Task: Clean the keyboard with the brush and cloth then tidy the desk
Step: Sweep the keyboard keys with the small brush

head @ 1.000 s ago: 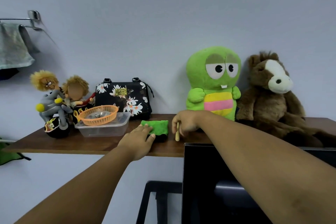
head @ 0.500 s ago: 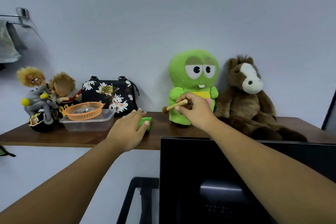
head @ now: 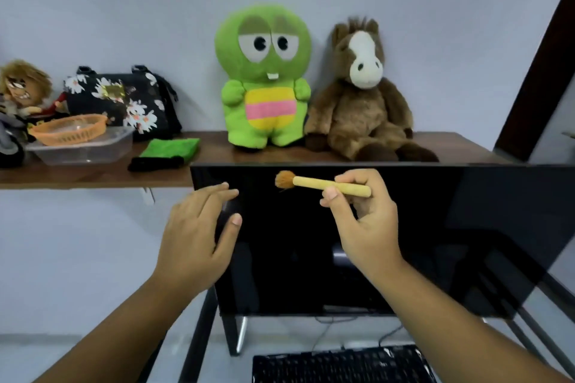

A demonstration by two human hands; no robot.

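My right hand grips a small brush with a pale wooden handle and brown bristles, held level in front of the dark monitor, bristles pointing left. My left hand hangs open with fingers spread at the monitor's left edge, holding nothing. The green cloth lies folded on the wooden shelf, on top of something black. A black keyboard shows at the bottom of the view, below the monitor.
On the shelf stand a green plush toy, a brown plush horse, a floral black bag, dolls and an orange basket in a clear plastic tub. Cables trail behind the keyboard.
My right hand lifted the brush off the shelf and brought it down in front of the monitor. My left hand left the green cloth and drew back. The view tilted down; the keyboard appeared.
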